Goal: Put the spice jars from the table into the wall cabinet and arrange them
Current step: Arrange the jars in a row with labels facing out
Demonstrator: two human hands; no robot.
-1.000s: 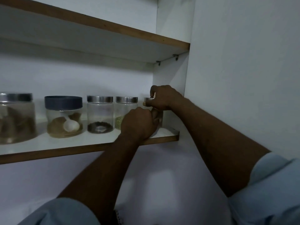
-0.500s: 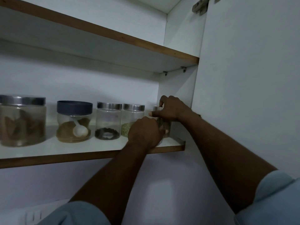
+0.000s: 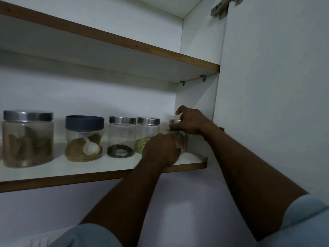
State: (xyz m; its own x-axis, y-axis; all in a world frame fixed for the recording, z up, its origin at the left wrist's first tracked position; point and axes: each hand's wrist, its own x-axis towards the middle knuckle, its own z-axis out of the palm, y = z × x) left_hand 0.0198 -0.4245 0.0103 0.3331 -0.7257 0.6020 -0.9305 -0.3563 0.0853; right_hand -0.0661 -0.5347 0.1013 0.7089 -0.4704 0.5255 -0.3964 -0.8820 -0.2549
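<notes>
the small spice jar [image 3: 183,142] stood upright at the far right end of the lower shelf [image 3: 85,177] of the wall cabinet, close to the right side wall and just beside the jar of green seeds [image 3: 147,135]. the left hand [image 3: 160,150] gripped its lower body, the fingers curled round the glass and pressed together. the right hand [image 3: 191,123] held its steel lid [image 3: 173,121] from above, the thumb lying across the front of the rim, while the index finger was lifted and bent above the lid. further left on the same shelf stood, in a row, a jar of black seeds [image 3: 121,138], a jar with a dark blue lid [image 3: 84,139] holding brown powder and a white scoop, and a large jar of brown pieces [image 3: 27,139]. the upper shelf [image 3: 124,44] ran above them. the open cabinet door [image 3: 276,86] stood on the right, with a metal hinge [image 3: 220,8] at its top.
</notes>
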